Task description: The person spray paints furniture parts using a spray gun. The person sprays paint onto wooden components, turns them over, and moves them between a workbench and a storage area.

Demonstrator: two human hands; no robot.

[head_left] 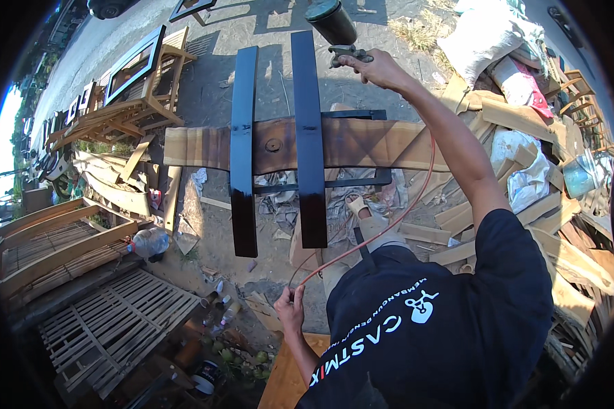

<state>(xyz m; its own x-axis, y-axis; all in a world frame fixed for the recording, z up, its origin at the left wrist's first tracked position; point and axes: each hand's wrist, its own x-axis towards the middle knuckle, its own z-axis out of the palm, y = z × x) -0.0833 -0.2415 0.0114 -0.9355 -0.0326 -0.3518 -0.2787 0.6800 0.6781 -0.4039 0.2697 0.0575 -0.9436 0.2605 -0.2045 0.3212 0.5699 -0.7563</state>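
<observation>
My right hand [383, 70] is closed round the handle of a spray gun [348, 54], whose dark green cup [331, 24] rises at the far side. The gun is just right of the far end of a glossy black board [310, 146]. A second black board [244, 136] lies parallel on its left. Both rest crosswise on a long brown wooden slab [382, 142] with a knot in it. Lower down, my left hand [290, 310] pinches a thin red hose [375, 240], which curves up past my right forearm. No spray is visible.
Below the slab stands a black frame [382, 178], with crumpled sheeting [286, 203] on the ground. Scrap planks [518, 112] and sacks [481, 41] pile up at right. At left are wooden frames [61, 252], a slatted panel [116, 320] and a black-edged frame [135, 65] on a wooden stand.
</observation>
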